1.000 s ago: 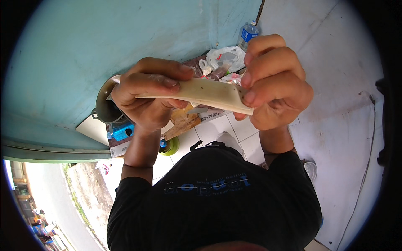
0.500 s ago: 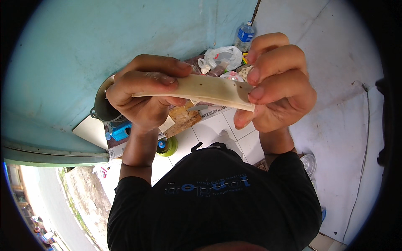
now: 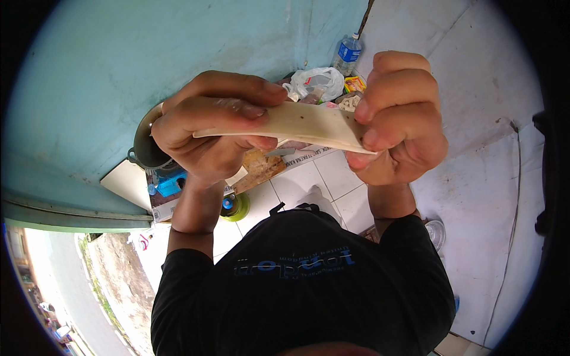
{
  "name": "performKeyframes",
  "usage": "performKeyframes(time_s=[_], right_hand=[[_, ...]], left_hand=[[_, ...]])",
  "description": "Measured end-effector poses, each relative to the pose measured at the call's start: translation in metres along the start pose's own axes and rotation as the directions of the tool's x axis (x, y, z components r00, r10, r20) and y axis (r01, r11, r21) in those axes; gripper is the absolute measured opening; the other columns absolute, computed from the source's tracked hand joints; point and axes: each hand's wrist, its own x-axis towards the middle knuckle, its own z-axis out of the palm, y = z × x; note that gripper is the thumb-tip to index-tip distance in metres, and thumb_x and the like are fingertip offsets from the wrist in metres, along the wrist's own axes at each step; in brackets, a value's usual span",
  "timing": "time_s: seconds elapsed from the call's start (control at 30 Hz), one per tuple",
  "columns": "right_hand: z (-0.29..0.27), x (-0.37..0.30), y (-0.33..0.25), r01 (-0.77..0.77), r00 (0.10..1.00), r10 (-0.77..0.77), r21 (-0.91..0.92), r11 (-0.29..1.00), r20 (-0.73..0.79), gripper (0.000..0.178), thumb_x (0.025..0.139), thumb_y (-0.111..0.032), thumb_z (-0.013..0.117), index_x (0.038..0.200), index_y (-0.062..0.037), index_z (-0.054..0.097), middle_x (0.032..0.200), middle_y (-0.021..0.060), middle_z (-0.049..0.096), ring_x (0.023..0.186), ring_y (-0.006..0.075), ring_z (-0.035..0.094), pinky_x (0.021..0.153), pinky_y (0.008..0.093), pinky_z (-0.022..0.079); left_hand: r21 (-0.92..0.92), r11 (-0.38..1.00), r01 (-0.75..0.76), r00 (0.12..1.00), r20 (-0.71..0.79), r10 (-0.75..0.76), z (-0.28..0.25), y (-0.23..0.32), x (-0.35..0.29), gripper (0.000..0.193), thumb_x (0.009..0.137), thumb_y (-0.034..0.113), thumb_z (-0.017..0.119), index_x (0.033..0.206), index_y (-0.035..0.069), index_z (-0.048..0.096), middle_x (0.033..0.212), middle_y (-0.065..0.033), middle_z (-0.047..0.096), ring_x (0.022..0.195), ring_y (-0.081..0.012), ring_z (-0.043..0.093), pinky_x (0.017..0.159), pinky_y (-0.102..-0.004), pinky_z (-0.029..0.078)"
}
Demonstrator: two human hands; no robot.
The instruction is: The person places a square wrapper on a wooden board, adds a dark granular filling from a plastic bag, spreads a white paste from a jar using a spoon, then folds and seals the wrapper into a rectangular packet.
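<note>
A pale cream folded strip [image 3: 314, 123], thin and flexible with a few small dark specks, is stretched level between my two hands in front of me. It looks like a sheet of dough, but I cannot tell for certain. My left hand [image 3: 211, 118] grips its left end, fingers over the top and thumb beneath. Its right end is pinched by my right hand [image 3: 407, 118], whose fingers curl over the edge with the thumb underneath. Both ends are partly hidden by my fingers, and the layers show along the lower edge.
Below the strip, a wooden board [image 3: 258, 171] lies on a low surface. A dark pot [image 3: 142, 142] stands at the left and a green gas cylinder [image 3: 239, 210] nearer me. Against the wall are a white plastic bag [image 3: 317, 80], a yellow packet [image 3: 355, 85] and a water bottle [image 3: 347, 56].
The strip has shifted slightly to the right with my left hand. My right fingers have curled in more tightly over its right end.
</note>
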Motion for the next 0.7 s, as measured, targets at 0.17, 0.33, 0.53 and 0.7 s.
performKeyframes(time_s=[0.17, 0.33, 0.53, 0.7], right_hand=[[0.002, 0.001, -0.002, 0.04, 0.999, -0.039, 0.004, 0.999, -0.022, 0.04, 0.082, -0.042, 0.086, 0.085, -0.0147, 0.057, 0.093, 0.0034, 0.062, 0.093, 0.0275, 0.057, 0.074, 0.0398, 0.047], [0.007, 0.003, -0.005, 0.07, 0.996, -0.069, 0.027, 0.997, -0.058, 0.05, 0.073, -0.05, 0.09, 0.086, -0.015, 0.057, 0.094, 0.0033, 0.06, 0.097, 0.0286, 0.059, 0.077, 0.0393, 0.048], [0.008, 0.006, -0.006, 0.018, 0.998, -0.019, -0.014, 1.0, -0.066, 0.052, 0.07, -0.049, 0.092, 0.088, -0.0135, 0.059, 0.096, 0.0045, 0.06, 0.099, 0.0296, 0.061, 0.077, 0.0385, 0.049], [0.009, 0.008, -0.007, 0.016, 0.997, -0.016, -0.009, 1.0, -0.073, 0.042, 0.076, -0.038, 0.091, 0.087, -0.0127, 0.059, 0.096, 0.0055, 0.062, 0.097, 0.0298, 0.061, 0.077, 0.0386, 0.049]], left_hand=[[-0.015, 1.0, -0.008, 1.0, 0.02, 0.008, -0.001, 0.004, 0.002, 0.022, 0.08, 0.007, 0.084, 0.095, 0.0, 0.07, 0.1, -0.024, 0.072, 0.088, -0.0298, 0.076, 0.078, -0.0374, 0.066], [-0.052, 0.999, 0.016, 1.0, -0.01, -0.016, -0.006, 0.009, 0.003, 0.025, 0.078, 0.007, 0.087, 0.095, 0.0, 0.069, 0.1, -0.0235, 0.072, 0.088, -0.0294, 0.076, 0.078, -0.037, 0.066], [0.016, 1.0, 0.024, 1.0, 0.01, -0.024, -0.01, 0.015, 0.002, 0.028, 0.08, 0.017, 0.086, 0.098, 0.005, 0.067, 0.101, -0.02, 0.07, 0.085, -0.028, 0.074, 0.074, -0.0365, 0.065], [0.143, 0.99, 0.018, 0.995, 0.099, -0.032, -0.017, 0.021, 0.004, 0.03, 0.087, 0.029, 0.081, 0.103, 0.01, 0.063, 0.104, -0.0161, 0.067, 0.081, -0.0266, 0.071, 0.069, -0.0363, 0.065]])
